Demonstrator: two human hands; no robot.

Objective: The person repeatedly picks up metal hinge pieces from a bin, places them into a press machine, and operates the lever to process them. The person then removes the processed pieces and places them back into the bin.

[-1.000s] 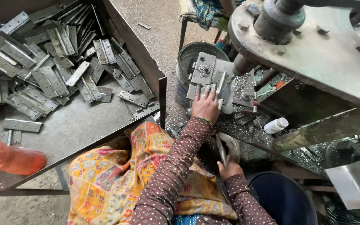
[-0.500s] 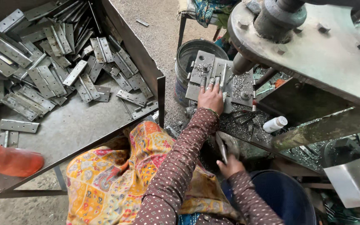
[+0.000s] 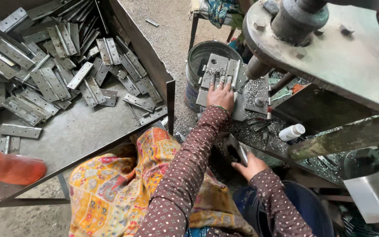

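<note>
My left hand (image 3: pixel 220 95) lies flat, fingers spread, on a grey metal hinge plate (image 3: pixel 221 69) resting on the machine's work table (image 3: pixel 247 109) under the drill spindle (image 3: pixel 257 69). Metal shavings cover the table around it. My right hand (image 3: pixel 252 166) is lower down at the table's front edge, fingers closed around a flat metal piece (image 3: pixel 237 148) that looks like a hinge leaf. Both arms wear brown dotted sleeves.
A large metal tray (image 3: pixel 151 57) at left holds several loose hinges (image 3: pixel 62 66). A steel bucket (image 3: pixel 200 61) stands behind the table. A small white bottle (image 3: pixel 292 132) lies on the machine frame. A blue tub (image 3: pixel 308 206) sits below, an orange object (image 3: pixel 9 169) at far left.
My left hand slid slightly farther up onto the hinge plate on the work table. My right hand stayed at the table's front edge with the metal piece.
</note>
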